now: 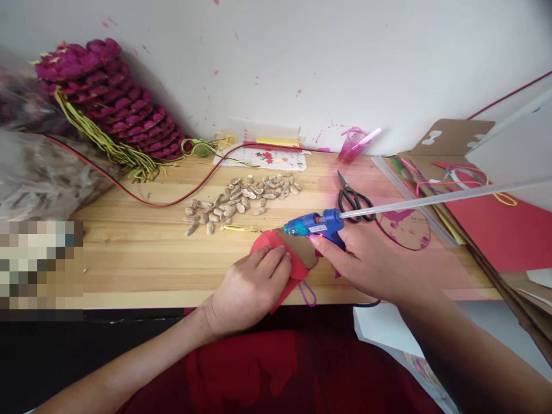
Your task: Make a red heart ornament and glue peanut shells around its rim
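My right hand (366, 256) is closed round the handle of a blue hot glue gun (330, 224), with a long clear glue stick (414, 203) running out of its back to the right. The gun's nozzle points left, just over a piece of brown cardboard (302, 244). Red paper (265, 241) covers part of that cardboard. My left hand (254, 282) presses its bent fingers on the red paper and holds it near the table's front edge. A purple cord loop (307, 293) hangs out below the paper. Yellow-green string (244, 229) lies at the cardboard's far end.
Peanut shells (241, 201) lie spread beyond my left hand. Black-handled scissors (356, 201) and a stained cardboard disc (403, 229) lie by the glue gun. A magenta bundle (112, 103) leans on the wall. A red-black cable (172, 202) crosses the table (150, 264). Red sheets (500, 230) lie right.
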Demonstrator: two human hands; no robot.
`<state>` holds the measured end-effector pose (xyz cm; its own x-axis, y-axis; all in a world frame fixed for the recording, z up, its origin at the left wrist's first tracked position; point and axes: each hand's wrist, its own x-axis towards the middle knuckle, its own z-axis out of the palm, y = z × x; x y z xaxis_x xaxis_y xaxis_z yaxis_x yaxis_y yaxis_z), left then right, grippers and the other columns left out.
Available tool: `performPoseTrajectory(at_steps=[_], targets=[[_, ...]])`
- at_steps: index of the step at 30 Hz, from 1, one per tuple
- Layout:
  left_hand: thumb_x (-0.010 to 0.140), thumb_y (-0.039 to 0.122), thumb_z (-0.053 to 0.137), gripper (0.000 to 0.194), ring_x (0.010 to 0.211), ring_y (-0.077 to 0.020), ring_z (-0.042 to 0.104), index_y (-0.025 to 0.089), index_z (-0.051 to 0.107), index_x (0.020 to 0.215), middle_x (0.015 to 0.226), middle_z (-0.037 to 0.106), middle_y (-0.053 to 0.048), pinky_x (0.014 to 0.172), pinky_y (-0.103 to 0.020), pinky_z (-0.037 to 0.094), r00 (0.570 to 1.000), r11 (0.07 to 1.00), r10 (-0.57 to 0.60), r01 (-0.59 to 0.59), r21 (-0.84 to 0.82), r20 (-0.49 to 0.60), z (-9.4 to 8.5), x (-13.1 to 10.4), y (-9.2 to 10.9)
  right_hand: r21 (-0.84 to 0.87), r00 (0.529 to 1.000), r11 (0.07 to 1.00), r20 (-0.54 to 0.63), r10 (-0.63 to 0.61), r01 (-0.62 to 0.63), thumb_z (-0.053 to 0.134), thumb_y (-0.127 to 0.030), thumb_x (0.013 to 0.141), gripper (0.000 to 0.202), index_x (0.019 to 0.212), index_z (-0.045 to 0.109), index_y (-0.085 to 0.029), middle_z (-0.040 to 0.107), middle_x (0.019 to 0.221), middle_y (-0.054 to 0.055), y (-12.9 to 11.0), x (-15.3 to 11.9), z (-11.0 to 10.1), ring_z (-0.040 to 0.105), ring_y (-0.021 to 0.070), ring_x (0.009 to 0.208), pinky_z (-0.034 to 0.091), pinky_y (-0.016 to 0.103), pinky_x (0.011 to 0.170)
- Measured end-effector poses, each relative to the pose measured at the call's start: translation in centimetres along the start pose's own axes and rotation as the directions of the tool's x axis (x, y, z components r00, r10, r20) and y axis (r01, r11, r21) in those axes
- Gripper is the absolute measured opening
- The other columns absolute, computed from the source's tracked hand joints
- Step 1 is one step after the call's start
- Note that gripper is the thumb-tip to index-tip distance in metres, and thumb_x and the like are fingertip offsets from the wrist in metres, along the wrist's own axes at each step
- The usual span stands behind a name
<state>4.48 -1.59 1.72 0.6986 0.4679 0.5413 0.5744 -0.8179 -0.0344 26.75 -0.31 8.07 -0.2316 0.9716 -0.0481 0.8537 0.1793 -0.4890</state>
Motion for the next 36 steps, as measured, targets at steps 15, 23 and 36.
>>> performPoseTrajectory(at_steps=[15, 23, 36], targets=[[0.095, 0.008, 0.038, 0.029, 0.088, -0.0258, 0.069, 0.005, 0.065, 0.106, 0.103, 0.072, -0.015, 0.071, -0.035, 0.061, 1.0, 1.0, -0.015, 0.016, -0.022, 0.016, -0.1, 0.1, 0.0, -0.046, 1.0, 0.999, 0.027, -0.005, 0.006, 0.046, -0.045, 0.097, 0.042, 0.062, 0.043, -0.022, 0.05, 0.057, -0.003, -0.4, 0.1, -0.4, 0.044, 0.0134, 0.055, 0.028, 0.031, 0.055], [0.095, 0.009, 0.04, 0.027, 0.094, -0.0262, 0.069, 0.005, 0.064, 0.108, 0.105, 0.071, -0.014, 0.077, -0.036, 0.061, 0.999, 0.999, -0.022, 0.023, -0.029, 0.025, 0.2, 0.0, 0.0, -0.025, 0.999, 0.999, 0.018, -0.033, 0.033, 0.047, -0.042, 0.097, 0.041, 0.061, 0.041, -0.023, 0.047, 0.054, -0.004, -0.5, 0.3, -0.5, 0.04, 0.0123, 0.052, 0.025, 0.031, 0.052], [0.095, 0.008, 0.042, 0.027, 0.098, -0.0268, 0.069, 0.005, 0.063, 0.111, 0.107, 0.071, -0.015, 0.079, -0.037, 0.062, 0.999, 0.998, -0.029, 0.03, -0.053, 0.022, 0.2, -0.3, -0.1, -0.018, 0.997, 1.0, 0.072, -0.01, 0.012, 0.047, -0.038, 0.097, 0.029, 0.074, 0.051, -0.021, 0.06, 0.073, 0.0, -0.6, -0.3, -1.2, 0.051, 0.0157, 0.066, 0.037, 0.032, 0.065]])
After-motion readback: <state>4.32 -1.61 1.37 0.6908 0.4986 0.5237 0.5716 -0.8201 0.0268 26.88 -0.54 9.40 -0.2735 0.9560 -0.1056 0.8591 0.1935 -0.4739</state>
